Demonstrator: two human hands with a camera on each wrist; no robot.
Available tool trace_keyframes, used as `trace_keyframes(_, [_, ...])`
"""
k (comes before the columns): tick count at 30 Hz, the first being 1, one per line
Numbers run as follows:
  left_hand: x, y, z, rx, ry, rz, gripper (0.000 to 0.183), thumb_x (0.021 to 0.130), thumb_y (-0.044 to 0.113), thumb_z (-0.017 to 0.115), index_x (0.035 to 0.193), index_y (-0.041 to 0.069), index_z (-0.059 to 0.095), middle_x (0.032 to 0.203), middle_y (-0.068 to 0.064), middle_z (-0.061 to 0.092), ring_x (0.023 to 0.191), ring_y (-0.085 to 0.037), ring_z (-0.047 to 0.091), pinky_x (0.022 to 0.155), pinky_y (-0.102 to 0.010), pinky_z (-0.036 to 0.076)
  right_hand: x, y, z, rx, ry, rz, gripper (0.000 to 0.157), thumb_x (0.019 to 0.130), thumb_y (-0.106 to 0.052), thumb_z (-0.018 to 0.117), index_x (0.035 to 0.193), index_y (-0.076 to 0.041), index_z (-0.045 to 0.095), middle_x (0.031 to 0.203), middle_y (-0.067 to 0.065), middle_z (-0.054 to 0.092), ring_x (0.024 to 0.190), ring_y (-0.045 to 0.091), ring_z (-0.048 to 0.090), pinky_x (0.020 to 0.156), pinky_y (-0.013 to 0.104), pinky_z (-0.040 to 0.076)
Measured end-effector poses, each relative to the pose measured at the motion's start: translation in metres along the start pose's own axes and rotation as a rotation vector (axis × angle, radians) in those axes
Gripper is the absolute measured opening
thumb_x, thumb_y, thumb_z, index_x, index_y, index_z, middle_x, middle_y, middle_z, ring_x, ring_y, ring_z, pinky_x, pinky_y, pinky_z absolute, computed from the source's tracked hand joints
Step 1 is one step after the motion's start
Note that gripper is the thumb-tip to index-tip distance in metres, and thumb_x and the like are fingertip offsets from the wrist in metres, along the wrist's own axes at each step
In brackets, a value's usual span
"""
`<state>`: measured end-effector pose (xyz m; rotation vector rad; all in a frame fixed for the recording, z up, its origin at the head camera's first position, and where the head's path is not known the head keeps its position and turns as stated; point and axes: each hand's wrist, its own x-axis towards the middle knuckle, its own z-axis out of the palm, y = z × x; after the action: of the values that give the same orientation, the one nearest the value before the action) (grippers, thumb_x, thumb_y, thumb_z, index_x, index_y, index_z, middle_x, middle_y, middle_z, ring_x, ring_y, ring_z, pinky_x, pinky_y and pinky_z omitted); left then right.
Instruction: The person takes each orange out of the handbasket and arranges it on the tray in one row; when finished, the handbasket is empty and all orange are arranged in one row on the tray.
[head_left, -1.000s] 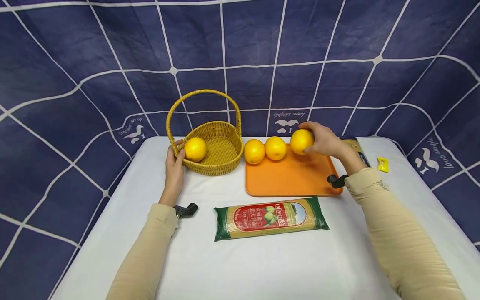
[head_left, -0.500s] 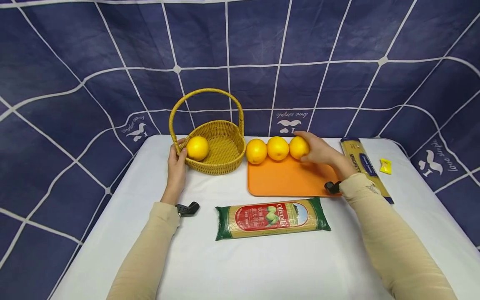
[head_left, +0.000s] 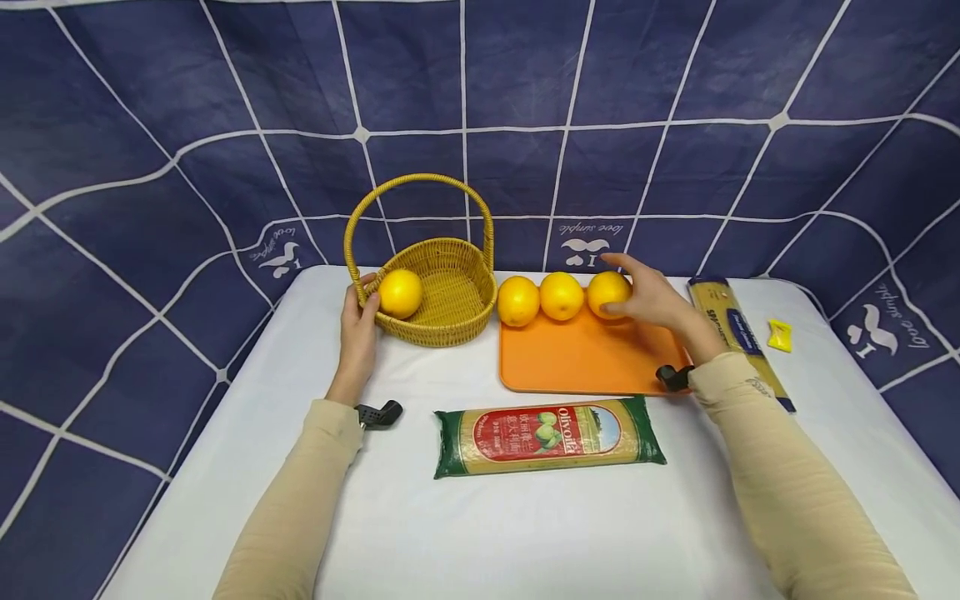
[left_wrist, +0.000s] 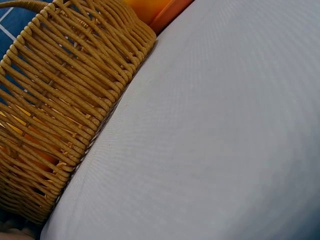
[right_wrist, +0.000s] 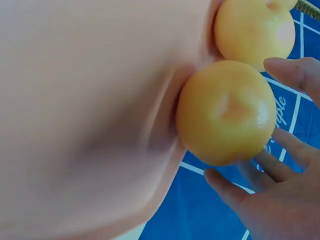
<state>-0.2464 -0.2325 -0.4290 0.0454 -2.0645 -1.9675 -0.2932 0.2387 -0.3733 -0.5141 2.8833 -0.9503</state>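
- The left hand [head_left: 357,337] is clamped on the wicker basket [head_left: 431,336], gripping its rim at nine o'clock.
- The basket stands upright on the white cloth [head_left: 525,533], its handle [head_left: 418,177] arching overhead; inside, a single orange [head_left: 402,293] lies at nine o'clock, just beside the gripping hand.
- The right hand [head_left: 658,302] has its thumb and fingers spread apart around the rightmost orange [head_left: 607,293]; whether any fingertip touches the fruit, I cannot tell.
- That fruit rests on the orange tray [head_left: 588,358], just past twelve o'clock from the tray's centre; the middle orange [head_left: 562,296] sits at eleven and the leftmost orange [head_left: 519,301] at ten, all three in a close row.
- From the tray, the basket lies between nine and ten o'clock, near the leftmost orange.
- A green-ended pasta packet [head_left: 550,436] lies at seven o'clock from the tray, a spaghetti packet [head_left: 738,329] at three, and farther out at three a small yellow packet [head_left: 780,335].
- Beige sleeves [head_left: 288,500] cover both forearms.
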Motion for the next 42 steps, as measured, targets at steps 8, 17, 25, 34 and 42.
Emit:
trace_keyframes(8, [-0.001, 0.001, 0.001, -0.011, -0.002, -0.010, 0.045, 0.112, 0.014, 0.044, 0.156, 0.004, 0.042, 0.166, -0.010, 0.039, 0.154, -0.020, 0.036, 0.130, -0.036, 0.026, -0.001, -0.009, -0.002, -0.031, 0.014, -0.009, 0.081, 0.087, -0.016, 0.083, 0.158, -0.009, 0.043, 0.159, 0.024, 0.045, 0.137, 0.046, 0.046, 0.120, 0.067, 0.033])
trace_keyframes(17, [-0.002, 0.001, 0.001, -0.003, 0.010, -0.038, 0.044, 0.112, 0.016, 0.044, 0.156, 0.008, 0.043, 0.165, -0.007, 0.042, 0.154, -0.018, 0.036, 0.130, -0.035, 0.027, 0.006, -0.042, 0.007, -0.062, 0.054, -0.113, 0.072, 0.088, -0.018, 0.083, 0.153, -0.008, 0.051, 0.158, 0.019, 0.049, 0.121, 0.042, 0.057, 0.112, 0.061, 0.045])
trace_keyframes(25, [0.000, 0.000, 0.002, 0.009, 0.012, -0.027, 0.045, 0.113, 0.019, 0.045, 0.157, 0.009, 0.042, 0.164, -0.007, 0.042, 0.153, -0.019, 0.037, 0.130, -0.036, 0.027, 0.013, -0.078, 0.021, -0.056, 0.028, -0.175, 0.068, 0.090, -0.022, 0.082, 0.152, -0.010, 0.054, 0.159, 0.014, 0.050, 0.136, 0.038, 0.055, 0.119, 0.060, 0.038])
trace_keyframes(34, [-0.001, 0.002, 0.001, -0.008, 0.000, -0.030, 0.045, 0.113, 0.017, 0.043, 0.157, 0.007, 0.041, 0.167, -0.010, 0.038, 0.155, -0.019, 0.034, 0.131, -0.037, 0.025, 0.031, -0.120, 0.052, -0.025, -0.045, -0.282, 0.063, 0.093, -0.021, 0.077, 0.150, -0.006, 0.055, 0.154, 0.013, 0.056, 0.137, 0.035, 0.055, 0.121, 0.057, 0.036])
trace_keyframes(42, [0.002, 0.000, -0.001, -0.020, -0.004, -0.008, 0.044, 0.113, 0.015, 0.045, 0.156, 0.006, 0.042, 0.163, -0.011, 0.042, 0.150, -0.020, 0.038, 0.129, -0.038, 0.028, 0.051, -0.154, 0.080, -0.001, -0.047, -0.317, 0.063, 0.094, -0.022, 0.077, 0.150, -0.004, 0.055, 0.153, 0.015, 0.057, 0.136, 0.035, 0.057, 0.118, 0.050, 0.043])
